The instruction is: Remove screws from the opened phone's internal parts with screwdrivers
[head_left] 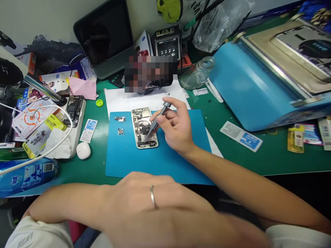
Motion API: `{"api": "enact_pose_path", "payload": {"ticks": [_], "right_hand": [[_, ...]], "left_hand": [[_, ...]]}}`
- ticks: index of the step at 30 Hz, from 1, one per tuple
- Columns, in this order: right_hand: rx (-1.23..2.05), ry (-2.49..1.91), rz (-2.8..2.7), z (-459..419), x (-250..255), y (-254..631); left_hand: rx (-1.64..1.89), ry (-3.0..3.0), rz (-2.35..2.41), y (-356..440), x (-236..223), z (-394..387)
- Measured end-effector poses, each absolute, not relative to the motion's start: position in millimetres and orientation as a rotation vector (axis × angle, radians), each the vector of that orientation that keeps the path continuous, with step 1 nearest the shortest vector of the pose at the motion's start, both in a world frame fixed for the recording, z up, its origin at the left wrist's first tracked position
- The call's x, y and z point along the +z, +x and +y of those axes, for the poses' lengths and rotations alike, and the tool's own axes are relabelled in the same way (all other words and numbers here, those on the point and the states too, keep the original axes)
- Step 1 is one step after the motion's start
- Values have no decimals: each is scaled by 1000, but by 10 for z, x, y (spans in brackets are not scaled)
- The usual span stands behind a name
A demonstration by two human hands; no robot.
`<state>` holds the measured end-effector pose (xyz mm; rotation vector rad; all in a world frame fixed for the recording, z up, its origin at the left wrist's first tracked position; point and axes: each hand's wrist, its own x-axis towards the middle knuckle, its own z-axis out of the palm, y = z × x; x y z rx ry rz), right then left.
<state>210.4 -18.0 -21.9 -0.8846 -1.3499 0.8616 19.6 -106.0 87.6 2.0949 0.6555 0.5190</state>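
Note:
My right hand (177,125) grips a slim grey screwdriver (159,119), forefinger on its top end. The slanted tip points at the lower part of an opened phone (141,122); whether it touches, I cannot tell. The phone's inner parts show, and it lies on a blue work mat (124,162). Left of it rest a small metal phone part (120,119) and another small part (120,131). Close to the camera, my left hand (160,203), with a silver ring (153,197), stretches across the lower view. Its fingers are blurred and mostly out of sight.
On the left lie another opened phone (74,110), a white rounded case (83,150), boxes and a white cable (71,127). Behind stand a dark screen (103,34) and a glass jar (198,74). A large blue machine (232,89) occupies the right.

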Motion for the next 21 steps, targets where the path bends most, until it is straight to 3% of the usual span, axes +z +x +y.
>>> {"api": "enact_pose_path", "payload": {"ticks": [4,9,21], "right_hand": [[912,-906,-1311,-162,-206,2118],[923,-911,-1362,-209,-170,2126],[466,-754,-1735,-315,-139,2112]], "left_hand": [[556,2627,436,258,456,-1032],[12,2979,758,189,76,-1172],[-169,2913,831,147,10,-1142]]}}
